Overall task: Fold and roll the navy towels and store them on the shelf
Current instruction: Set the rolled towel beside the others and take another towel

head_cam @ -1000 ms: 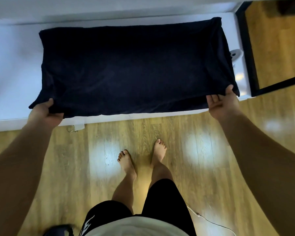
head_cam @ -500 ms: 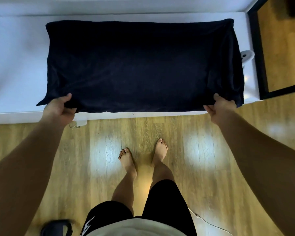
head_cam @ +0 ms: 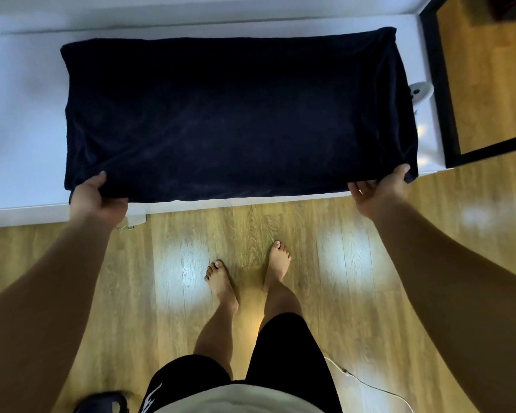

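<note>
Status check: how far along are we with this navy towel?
Done: navy towel lies spread flat on the white surface. In hand: left hand and right hand grip its near corners. Left: folding, rolling, shelving; no rolled towel or shelf is in view.

One navy towel, just the one. Two hands in shot: left hand, right hand. One white worktop. Two bare feet, one white cable near right, one small white object far right.
</note>
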### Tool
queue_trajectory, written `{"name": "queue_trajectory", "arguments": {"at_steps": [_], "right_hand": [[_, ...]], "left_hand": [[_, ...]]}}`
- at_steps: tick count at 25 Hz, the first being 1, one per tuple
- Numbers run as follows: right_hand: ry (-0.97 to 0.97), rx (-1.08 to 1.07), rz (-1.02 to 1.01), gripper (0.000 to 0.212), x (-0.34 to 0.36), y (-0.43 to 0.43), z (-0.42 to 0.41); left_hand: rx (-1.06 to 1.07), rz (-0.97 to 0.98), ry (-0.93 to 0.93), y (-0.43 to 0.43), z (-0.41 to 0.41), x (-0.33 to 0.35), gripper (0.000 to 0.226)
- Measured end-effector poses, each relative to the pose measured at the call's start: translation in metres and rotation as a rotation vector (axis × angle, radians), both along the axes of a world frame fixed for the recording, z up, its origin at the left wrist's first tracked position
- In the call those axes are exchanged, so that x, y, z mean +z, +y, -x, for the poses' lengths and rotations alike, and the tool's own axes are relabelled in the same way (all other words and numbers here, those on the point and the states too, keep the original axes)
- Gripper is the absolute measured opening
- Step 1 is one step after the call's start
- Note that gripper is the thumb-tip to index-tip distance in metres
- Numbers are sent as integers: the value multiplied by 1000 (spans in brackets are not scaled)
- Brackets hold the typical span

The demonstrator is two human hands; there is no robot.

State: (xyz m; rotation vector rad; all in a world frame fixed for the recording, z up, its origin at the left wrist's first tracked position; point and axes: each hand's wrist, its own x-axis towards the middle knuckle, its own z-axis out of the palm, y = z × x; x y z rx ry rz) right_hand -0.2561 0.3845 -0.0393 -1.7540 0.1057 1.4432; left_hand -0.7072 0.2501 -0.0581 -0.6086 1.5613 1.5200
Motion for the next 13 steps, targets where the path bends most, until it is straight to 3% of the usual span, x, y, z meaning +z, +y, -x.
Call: {"name": "queue_trajectory", "arguments": {"at_steps": [2,4,6,8,11,13], "right_hand": [[-14,126,-22,47,2,0,-3],[-160,310,1,55,-4,-1,-1],[-229,271,25,54,-5,0,4],[-114,124,30,51,-3,3,4],[153,-80,-12,67,-7,6,-8],[149,1,-27,64,-7,5,-10]], "left_hand": [[-40,7,10,-1,-1,-3,39],[-64,2,-1,-3,-4,-5,37],[-50,2,-29,-3,-5,-7,37],[-19,15,-10,-2,2,-10,38],[2,40,-22,1,18,-19,36],[-83,38,12,5,16,-20,34]]}}
